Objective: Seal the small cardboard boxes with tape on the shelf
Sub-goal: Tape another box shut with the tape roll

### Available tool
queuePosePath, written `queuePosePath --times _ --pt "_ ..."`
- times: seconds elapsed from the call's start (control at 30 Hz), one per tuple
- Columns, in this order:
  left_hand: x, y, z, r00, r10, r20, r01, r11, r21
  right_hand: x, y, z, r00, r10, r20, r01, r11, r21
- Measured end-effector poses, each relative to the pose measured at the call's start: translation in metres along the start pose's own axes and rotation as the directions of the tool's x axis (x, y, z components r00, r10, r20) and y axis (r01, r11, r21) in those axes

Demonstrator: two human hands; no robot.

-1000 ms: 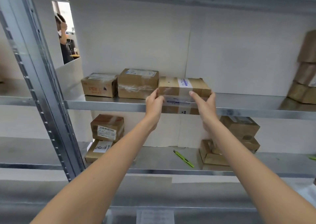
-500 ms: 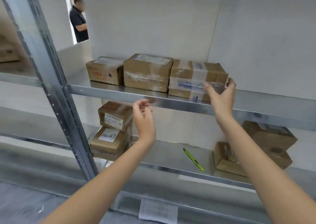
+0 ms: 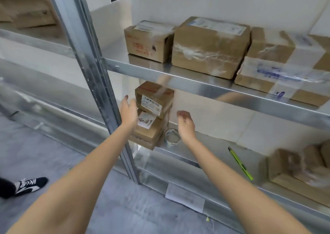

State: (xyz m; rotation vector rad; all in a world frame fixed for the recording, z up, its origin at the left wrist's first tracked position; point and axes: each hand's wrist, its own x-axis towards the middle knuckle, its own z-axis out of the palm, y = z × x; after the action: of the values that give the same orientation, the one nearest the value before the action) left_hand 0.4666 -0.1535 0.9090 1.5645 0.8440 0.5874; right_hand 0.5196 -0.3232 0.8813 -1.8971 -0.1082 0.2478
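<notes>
Two stacked cardboard boxes sit on the lower shelf [image 3: 210,149] in front of me, hard against the steel upright [image 3: 92,73]. My left hand [image 3: 129,111] reaches toward them with its fingers straight and spread, its grip open and holding nothing, just in front of the handwritten label on the lower box [image 3: 148,132]. The upper box [image 3: 153,98] carries a printed barcode label and sits slightly askew on the one beneath. My right hand [image 3: 185,123] hangs to the right of the stack, fingers loosely curled, gripping nothing, apart from the boxes. Just below and left of that hand, a roll of tape [image 3: 171,137] lies on the lower shelf beside the stack. Farther right on the same shelf lies a green utility knife [image 3: 240,163], and beyond it more boxes [image 3: 301,169], blurred. On the upper shelf [image 3: 196,83] three small boxes stand in a row: the left box [image 3: 146,41], the middle box [image 3: 209,46] just beside it, and the right box [image 3: 282,66] wrapped in clear tape, touching the middle one. A paper sheet [image 3: 184,197] hangs on the bottom rail. A black-and-white sneaker [image 3: 26,184] shows on the grey floor at left.
</notes>
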Motion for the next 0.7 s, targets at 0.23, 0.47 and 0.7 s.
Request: queuePosePath --times 0.23,0.47,0.7 --pt "0.064 -0.004 0.021 0.980 -0.130 0.149 0.139 0.989 -0.052 0.074 -0.023 0.046 0.953 0.302 0.035 -0.304 0.950 0.071" --pt "0.104 -0.011 0.029 0.952 -0.223 0.209 0.203 0.973 0.112 0.091 -0.026 0.066 0.940 0.288 0.183 -0.325 0.918 0.227" --pt "0.052 0.000 0.057 0.992 -0.052 0.113 0.052 0.999 -0.004 0.078 -0.003 0.037 0.960 0.274 -0.051 -0.237 0.901 0.364"
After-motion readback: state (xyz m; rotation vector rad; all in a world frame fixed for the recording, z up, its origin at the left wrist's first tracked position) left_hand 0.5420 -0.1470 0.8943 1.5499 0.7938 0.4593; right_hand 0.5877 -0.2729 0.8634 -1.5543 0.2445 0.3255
